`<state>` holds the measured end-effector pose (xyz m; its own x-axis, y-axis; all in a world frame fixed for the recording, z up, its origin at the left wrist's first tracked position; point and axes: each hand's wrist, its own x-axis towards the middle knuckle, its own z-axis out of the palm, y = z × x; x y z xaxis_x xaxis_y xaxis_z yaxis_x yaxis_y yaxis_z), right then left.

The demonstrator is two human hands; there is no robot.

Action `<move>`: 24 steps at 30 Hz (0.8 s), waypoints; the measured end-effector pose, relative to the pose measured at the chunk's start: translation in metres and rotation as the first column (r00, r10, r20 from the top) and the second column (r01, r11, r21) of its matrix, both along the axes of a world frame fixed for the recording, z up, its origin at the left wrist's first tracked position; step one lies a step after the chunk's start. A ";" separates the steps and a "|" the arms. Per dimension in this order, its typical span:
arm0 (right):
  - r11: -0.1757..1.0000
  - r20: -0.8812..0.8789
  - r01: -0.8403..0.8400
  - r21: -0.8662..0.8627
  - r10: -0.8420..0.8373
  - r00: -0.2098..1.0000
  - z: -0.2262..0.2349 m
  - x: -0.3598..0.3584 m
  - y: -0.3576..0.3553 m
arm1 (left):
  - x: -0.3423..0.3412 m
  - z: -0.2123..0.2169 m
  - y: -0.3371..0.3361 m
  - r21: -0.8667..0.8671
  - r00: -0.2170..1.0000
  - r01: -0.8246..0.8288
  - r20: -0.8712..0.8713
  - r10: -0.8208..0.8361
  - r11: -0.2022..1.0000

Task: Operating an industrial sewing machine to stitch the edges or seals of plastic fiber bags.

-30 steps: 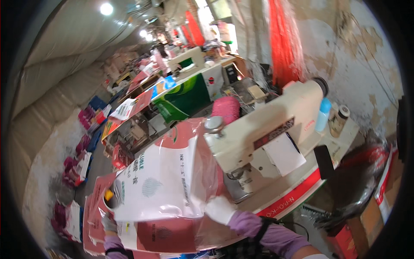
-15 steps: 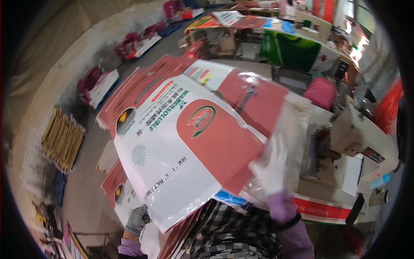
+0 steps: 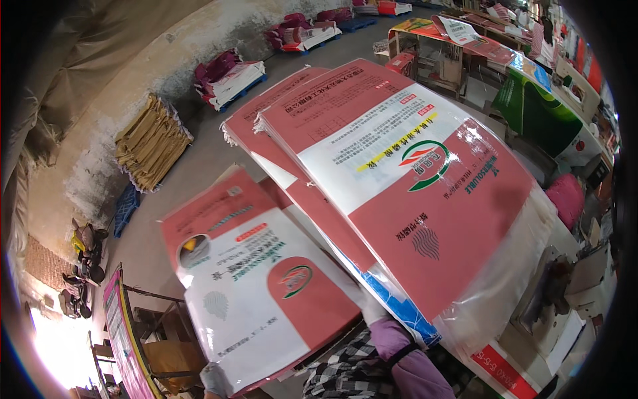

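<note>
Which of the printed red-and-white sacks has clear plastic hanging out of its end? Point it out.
The big top sack on the right, lifted by the right hand: a clear plastic liner spills from its lower right end. The smaller sack by the left hand shows none.

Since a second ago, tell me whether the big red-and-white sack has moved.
Yes. The red-and-white sack has swung left, away from the sewing machine, toward the stack of sacks.
</note>
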<state>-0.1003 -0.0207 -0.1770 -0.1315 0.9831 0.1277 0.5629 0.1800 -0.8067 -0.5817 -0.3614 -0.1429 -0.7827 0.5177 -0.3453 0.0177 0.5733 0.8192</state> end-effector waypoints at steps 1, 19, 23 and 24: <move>0.998 0.037 0.041 -0.038 -0.040 0.999 -0.013 0.027 -0.004 | 0.062 -0.016 0.063 0.041 0.954 -0.150 0.269 0.133 0.988; 0.874 0.095 -0.359 -0.327 0.409 0.908 0.132 0.147 -0.129 | 0.649 0.144 0.343 -0.558 -0.642 0.759 -0.552 -0.532 -0.336; 0.912 -0.269 0.404 -0.074 -0.408 0.872 0.172 0.249 -0.168 | 0.628 0.103 0.392 0.283 -0.317 0.918 0.100 -0.943 -0.279; 0.802 -0.290 0.586 -0.112 -0.591 0.753 0.176 0.269 -0.166 | 0.622 0.117 0.390 0.263 -0.291 0.932 0.137 -0.947 -0.248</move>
